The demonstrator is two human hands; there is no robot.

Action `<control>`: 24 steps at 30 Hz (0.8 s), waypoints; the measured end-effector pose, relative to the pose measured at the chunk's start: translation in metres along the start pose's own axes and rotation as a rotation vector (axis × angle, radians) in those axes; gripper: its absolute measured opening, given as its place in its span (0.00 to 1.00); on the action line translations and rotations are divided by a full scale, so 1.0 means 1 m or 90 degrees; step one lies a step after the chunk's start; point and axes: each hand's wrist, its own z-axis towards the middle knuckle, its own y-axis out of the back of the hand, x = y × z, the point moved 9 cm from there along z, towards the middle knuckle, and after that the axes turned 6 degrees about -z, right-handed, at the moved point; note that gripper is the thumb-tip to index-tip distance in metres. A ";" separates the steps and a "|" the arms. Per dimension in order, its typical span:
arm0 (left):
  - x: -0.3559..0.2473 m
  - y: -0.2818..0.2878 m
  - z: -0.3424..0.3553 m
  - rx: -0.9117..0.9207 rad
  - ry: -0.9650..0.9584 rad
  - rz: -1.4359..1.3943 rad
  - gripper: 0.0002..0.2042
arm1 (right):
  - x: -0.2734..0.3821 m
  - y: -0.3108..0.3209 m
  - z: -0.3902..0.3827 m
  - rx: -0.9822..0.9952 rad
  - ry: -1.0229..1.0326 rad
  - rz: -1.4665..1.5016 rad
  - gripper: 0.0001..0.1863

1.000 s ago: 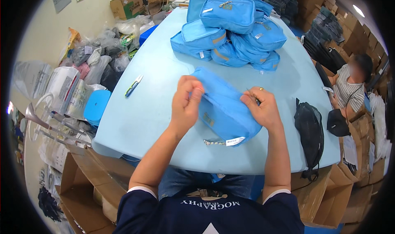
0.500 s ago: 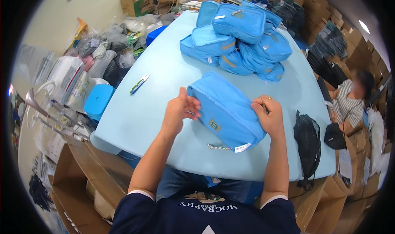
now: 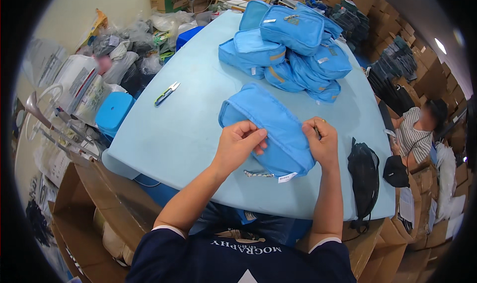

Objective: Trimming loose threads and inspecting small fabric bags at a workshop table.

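Observation:
A soft blue zip pouch stands tilted on the table in front of me, a white label and a braided cord at its lower edge. My right hand grips its right end, thumb pressed on the fingers. Something small and dark shows in that grip, too little to name. Over the pouch's front panel, my left hand is closed, thumb against curled fingers. What lies between those fingertips cannot be made out, and the small patch on the panel is hidden behind them.
A heap of similar blue pouches lies at the table's far side. Thread snips rest on the left. A black mesh bag and a black pouch are at right, near a seated person. Cardboard boxes stand below left.
My left hand has gone from open at the pouch's left end to closed over its front panel, moving right. The right hand still grips the right end. The pouch has shifted slightly left.

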 end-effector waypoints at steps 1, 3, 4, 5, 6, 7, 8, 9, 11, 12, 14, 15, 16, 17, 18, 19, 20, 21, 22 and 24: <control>0.002 0.000 0.000 -0.010 -0.001 -0.023 0.09 | 0.001 0.000 0.000 -0.003 0.002 0.000 0.03; 0.001 -0.002 0.001 -0.020 -0.001 -0.046 0.09 | 0.006 -0.003 -0.002 0.002 -0.004 0.014 0.04; -0.001 -0.003 0.001 -0.035 0.012 -0.007 0.08 | 0.007 -0.004 -0.003 0.007 -0.010 0.029 0.04; -0.001 -0.002 0.001 -0.051 0.025 0.032 0.08 | 0.009 -0.003 -0.003 0.008 -0.011 0.029 0.04; -0.002 -0.001 0.002 -0.052 0.026 0.033 0.08 | 0.012 -0.003 -0.003 0.005 -0.007 0.020 0.04; -0.001 0.000 0.003 -0.052 0.023 0.035 0.08 | 0.014 -0.002 -0.003 0.002 -0.003 0.011 0.04; 0.001 0.001 0.004 -0.051 0.021 0.037 0.08 | 0.012 -0.002 -0.004 0.003 -0.004 0.013 0.04; 0.004 0.004 0.005 -0.052 0.021 0.039 0.08 | 0.007 -0.001 -0.004 -0.014 -0.015 0.009 0.04; 0.012 0.011 0.006 -0.031 0.027 0.060 0.07 | 0.002 -0.001 -0.004 -0.032 -0.028 0.007 0.04; 0.019 0.017 0.006 -0.032 0.029 0.061 0.07 | 0.001 -0.002 -0.005 -0.028 -0.026 0.004 0.04; -0.010 0.028 -0.003 -0.117 -0.236 0.441 0.06 | 0.001 -0.003 -0.005 -0.024 -0.027 0.004 0.05; -0.012 0.029 -0.003 -0.113 -0.233 0.442 0.06 | 0.002 -0.002 -0.003 -0.024 -0.034 -0.006 0.05; -0.025 0.033 -0.007 -0.162 -0.289 0.445 0.05 | 0.002 -0.001 -0.003 -0.023 -0.040 -0.015 0.05; -0.037 0.036 -0.013 -0.211 -0.346 0.446 0.04 | 0.000 0.000 -0.003 -0.025 -0.045 -0.015 0.05; -0.042 0.036 -0.016 -0.191 -0.357 0.379 0.01 | 0.000 0.000 -0.003 -0.025 -0.042 -0.009 0.06; -0.042 0.037 -0.017 -0.190 -0.356 0.381 0.01 | 0.000 0.000 -0.003 -0.025 -0.038 -0.004 0.06; -0.049 0.030 -0.022 -0.160 -0.424 0.414 0.01 | -0.001 0.000 -0.003 -0.026 -0.039 -0.002 0.06; -0.056 0.022 -0.027 -0.130 -0.493 0.446 0.03 | 0.000 -0.001 -0.002 -0.026 -0.034 0.002 0.06; -0.057 0.016 -0.026 -0.129 -0.493 0.447 0.03 | 0.000 -0.001 -0.002 -0.027 -0.029 0.005 0.05; -0.063 -0.013 -0.032 -0.091 -0.571 0.527 0.06 | 0.001 -0.002 -0.001 -0.024 -0.024 0.006 0.05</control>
